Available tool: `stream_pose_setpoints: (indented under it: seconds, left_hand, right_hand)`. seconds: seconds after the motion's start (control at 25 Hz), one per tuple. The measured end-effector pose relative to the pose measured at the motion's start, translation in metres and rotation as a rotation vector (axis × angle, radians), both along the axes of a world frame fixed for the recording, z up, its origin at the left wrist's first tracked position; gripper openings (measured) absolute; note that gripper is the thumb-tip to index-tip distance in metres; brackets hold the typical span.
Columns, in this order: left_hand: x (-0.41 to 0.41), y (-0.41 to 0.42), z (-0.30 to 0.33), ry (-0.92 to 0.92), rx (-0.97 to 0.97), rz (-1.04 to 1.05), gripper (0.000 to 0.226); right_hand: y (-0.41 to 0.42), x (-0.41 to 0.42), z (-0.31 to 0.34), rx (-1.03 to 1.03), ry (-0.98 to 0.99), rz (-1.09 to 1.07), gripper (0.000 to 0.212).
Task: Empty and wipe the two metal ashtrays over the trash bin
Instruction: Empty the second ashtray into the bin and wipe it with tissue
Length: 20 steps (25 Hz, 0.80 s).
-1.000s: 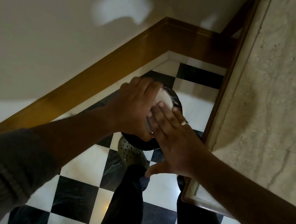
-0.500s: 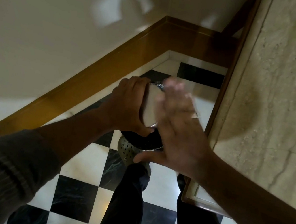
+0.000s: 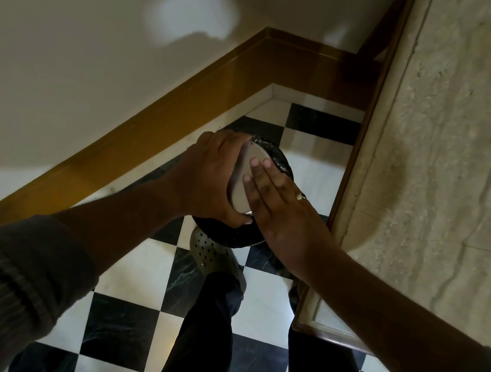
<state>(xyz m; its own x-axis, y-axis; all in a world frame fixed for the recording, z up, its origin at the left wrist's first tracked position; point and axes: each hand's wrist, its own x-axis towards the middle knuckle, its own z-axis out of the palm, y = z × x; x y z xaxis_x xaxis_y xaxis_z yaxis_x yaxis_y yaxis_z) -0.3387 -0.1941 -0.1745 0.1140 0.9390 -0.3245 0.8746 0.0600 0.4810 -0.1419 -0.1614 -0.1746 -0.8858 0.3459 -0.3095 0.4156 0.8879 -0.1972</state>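
Checkered black-and-white floor (image 3: pixel 136 268) fills the corner where the trash bin (image 3: pixel 285 168) stands. Above it the left hand (image 3: pixel 207 177) grips the tipped ashtray (image 3: pixel 243 182) by its rim. The right hand (image 3: pixel 282 210), blurred and lifted half a second ago, is back flat on the underside, fingers (image 3: pixel 260 172) straight and close together. That looks like tapping out ash; wiping remains.

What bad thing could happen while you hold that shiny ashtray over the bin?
The ashtray is tipped on its edge, gripped by the left hand while the flat right hand presses its underside. It could slip and fall into the trash bin. Ash might also miss the bin and land on the checkered floor or on the shoe right beside it.
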Motion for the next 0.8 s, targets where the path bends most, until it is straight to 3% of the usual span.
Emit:
stream_pose_setpoints:
  seconds: [0.16, 0.24, 0.36, 0.44, 0.52, 0.68, 0.8]
  left_hand:
    - [-0.005, 0.011, 0.012, -0.133, -0.281, 0.103, 0.124]
    - [-0.015, 0.014, 0.021, -0.361, -0.485, 0.298, 0.105]
    - [-0.028, 0.012, 0.035, -0.688, -0.645, 0.691, 0.078]
    - [-0.024, 0.014, 0.048, -0.798, -0.640, 0.890, 0.061]
    - [-0.007, 0.019, 0.063, -0.849, -0.631, 0.962, 0.046]
    - [0.045, 0.032, 0.093, -0.840, -0.586, 1.022, 0.033]
    - [0.082, 0.048, 0.109, -0.811, -0.549, 0.966, 0.041]
  right_hand:
    - [0.013, -0.008, 0.004, -0.063, 0.100, -0.021, 0.050]
    - [0.020, -0.002, 0.009, -0.335, 0.262, -0.154, 0.050]
    - [0.025, 0.008, 0.020, -0.725, 0.350, -0.547, 0.044]
    - [0.026, 0.010, 0.030, -0.744, 0.372, -0.795, 0.030]
    - [0.029, 0.018, 0.042, -0.732, 0.444, -1.019, 0.026]
    - [0.030, 0.050, 0.068, -0.694, 0.553, -1.363, 0.025]
    - [0.035, 0.075, 0.083, -0.697, 0.570, -1.535, 0.026]
